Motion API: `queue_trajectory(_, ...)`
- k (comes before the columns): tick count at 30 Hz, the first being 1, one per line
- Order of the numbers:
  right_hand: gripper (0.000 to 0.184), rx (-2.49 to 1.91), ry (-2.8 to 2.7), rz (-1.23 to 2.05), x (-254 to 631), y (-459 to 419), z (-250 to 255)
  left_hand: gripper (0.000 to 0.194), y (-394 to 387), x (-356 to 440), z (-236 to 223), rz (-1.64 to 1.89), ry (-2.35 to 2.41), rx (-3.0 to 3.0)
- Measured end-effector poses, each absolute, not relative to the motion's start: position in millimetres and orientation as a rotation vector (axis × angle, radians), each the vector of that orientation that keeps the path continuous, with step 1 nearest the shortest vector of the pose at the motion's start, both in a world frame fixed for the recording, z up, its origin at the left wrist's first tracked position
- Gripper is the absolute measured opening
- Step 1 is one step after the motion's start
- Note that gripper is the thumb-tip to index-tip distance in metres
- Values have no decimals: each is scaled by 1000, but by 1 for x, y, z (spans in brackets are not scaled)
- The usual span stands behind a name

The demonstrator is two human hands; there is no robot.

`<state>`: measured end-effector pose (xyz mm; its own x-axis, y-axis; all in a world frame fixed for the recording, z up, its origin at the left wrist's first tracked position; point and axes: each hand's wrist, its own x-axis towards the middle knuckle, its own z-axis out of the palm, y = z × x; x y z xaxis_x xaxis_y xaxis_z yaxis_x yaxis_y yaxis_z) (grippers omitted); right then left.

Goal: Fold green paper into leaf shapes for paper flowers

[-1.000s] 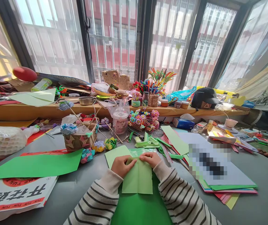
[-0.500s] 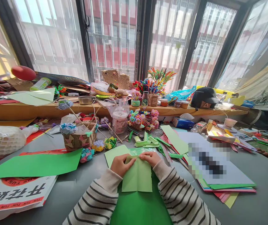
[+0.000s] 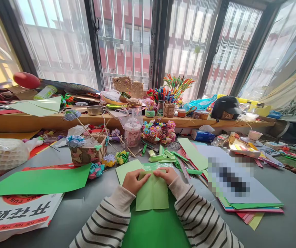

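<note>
A creased piece of light green paper [image 3: 152, 194] hangs between my hands, with a vertical fold line down its middle. My left hand [image 3: 134, 181] pinches its top edge, thumb on the near side. My right hand [image 3: 166, 175] grips the same edge close by, and the two thumbs nearly meet. Beneath lies a larger dark green sheet [image 3: 154, 229] on the grey table. Another light green sheet [image 3: 124, 169] lies flat just beyond my left hand. Behind my fingers, a clear plastic wrapper [image 3: 160, 165] is partly covered.
Green paper strips [image 3: 163, 156] and a ruler [image 3: 183, 168] lie beyond my hands. A basket with paper flowers [image 3: 88, 151] and a plastic cup [image 3: 132, 132] stand at the back. Stacked paper [image 3: 261, 196] is on the right, a green sheet [image 3: 41, 181] on the left.
The lower edge of the light green paper has shifted slightly up and to the right. Both hands keep their hold in nearly the same place.
</note>
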<state>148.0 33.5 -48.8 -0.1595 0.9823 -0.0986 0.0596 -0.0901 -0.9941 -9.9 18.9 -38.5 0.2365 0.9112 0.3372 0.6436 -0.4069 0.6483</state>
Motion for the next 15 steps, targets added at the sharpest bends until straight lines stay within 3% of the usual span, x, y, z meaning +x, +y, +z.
queue_trajectory(15, 31, -1241, -1371, 1324, 148, 33, -48, 32, 19, -8, -40, 1034, 1449, 2114)
